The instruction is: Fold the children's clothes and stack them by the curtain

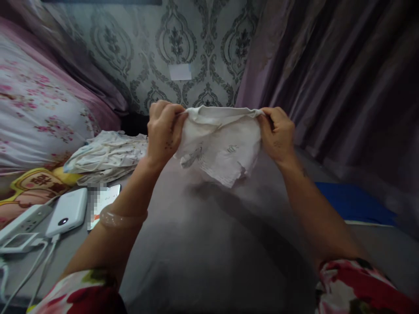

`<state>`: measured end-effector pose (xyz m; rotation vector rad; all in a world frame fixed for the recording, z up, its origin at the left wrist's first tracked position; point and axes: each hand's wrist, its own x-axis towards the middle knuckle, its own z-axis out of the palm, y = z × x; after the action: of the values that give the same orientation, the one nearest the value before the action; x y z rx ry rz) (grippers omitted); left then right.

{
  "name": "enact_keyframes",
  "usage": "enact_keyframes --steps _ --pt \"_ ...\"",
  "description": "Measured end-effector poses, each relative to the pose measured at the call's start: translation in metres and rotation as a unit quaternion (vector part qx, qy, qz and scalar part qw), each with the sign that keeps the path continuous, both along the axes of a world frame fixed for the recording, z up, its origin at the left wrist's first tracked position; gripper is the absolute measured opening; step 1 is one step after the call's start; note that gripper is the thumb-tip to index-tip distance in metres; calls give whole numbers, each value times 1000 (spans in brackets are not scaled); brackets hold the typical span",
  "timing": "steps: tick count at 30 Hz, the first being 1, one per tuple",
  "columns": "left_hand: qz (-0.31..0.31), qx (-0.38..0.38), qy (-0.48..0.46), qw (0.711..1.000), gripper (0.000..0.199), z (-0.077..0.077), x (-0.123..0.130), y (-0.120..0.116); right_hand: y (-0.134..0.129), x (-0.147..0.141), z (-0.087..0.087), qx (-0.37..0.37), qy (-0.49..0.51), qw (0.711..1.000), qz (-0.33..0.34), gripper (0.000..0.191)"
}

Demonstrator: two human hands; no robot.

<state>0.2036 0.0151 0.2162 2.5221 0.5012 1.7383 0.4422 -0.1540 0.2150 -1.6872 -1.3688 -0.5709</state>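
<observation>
A small pair of white baby shorts or pants (222,144), with a few faint printed figures, hangs in the air over the grey sheet. My left hand (164,128) pinches one end of its waistband, fingers closed. At the other end of the band, my right hand (277,131) grips in the same way. Between the two hands the band is stretched nearly level, and the fabric droops below it in loose folds. To the left of my left wrist lies a heap of white printed baby clothes (108,152).
On the left are a white power bank (68,211), a phone (106,205), a power strip (28,220) with white cables and a yellow cartoon cushion (36,185). A floral pillow (39,104) stands behind. A blue flat item (353,203) lies right; curtains (310,56) hang beyond.
</observation>
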Motion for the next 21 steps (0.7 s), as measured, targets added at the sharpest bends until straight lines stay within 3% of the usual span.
enact_keyframes --steps 2,6,8,10,13,17,21 --pt "-18 8 53 998 20 2 4 9 5 0 6 -32 -58 998 19 34" --pt "18 -12 -35 999 20 2 12 23 13 5 10 1 -105 994 -4 33" --pt "5 -27 -2 1000 21 4 15 23 15 8 13 -23 -118 993 -14 33" --pt "10 -47 15 999 22 5 16 21 16 10 15 -42 -122 991 -31 32" --pt "39 -56 -21 997 19 6 19 17 16 11 16 4 -112 991 -79 34" --pt "54 -63 -64 995 15 10 24 16 17 11 16 20 -121 991 -61 31" --pt "28 -78 -30 996 14 13 31 22 20 10 16 19 -118 991 -54 32"
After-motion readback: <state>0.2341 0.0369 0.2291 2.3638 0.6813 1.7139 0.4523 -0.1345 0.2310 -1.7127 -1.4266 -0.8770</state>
